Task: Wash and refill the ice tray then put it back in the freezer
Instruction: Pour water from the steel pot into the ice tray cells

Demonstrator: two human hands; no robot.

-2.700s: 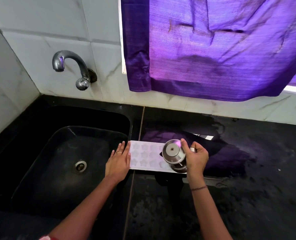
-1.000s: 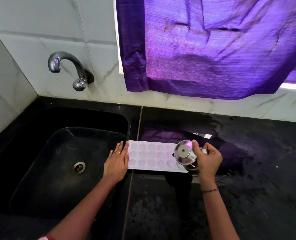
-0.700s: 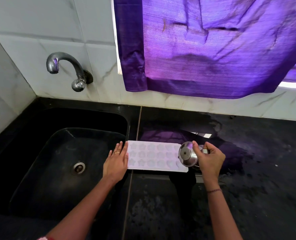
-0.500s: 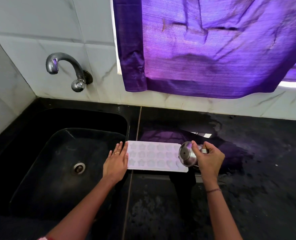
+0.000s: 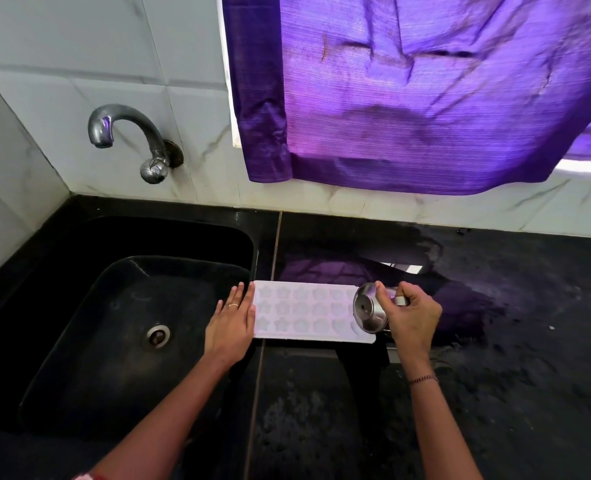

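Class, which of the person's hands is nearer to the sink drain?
Left. The left hand lies flat at the sink-side end of the ice tray, just right of the sink drain; the right hand grips a steel cup at the tray's far end.

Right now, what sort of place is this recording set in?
Probably a home kitchen: a black sink set in a dark counter, a wall tap on white tiles, and a white ice tray under a tilted steel cup.
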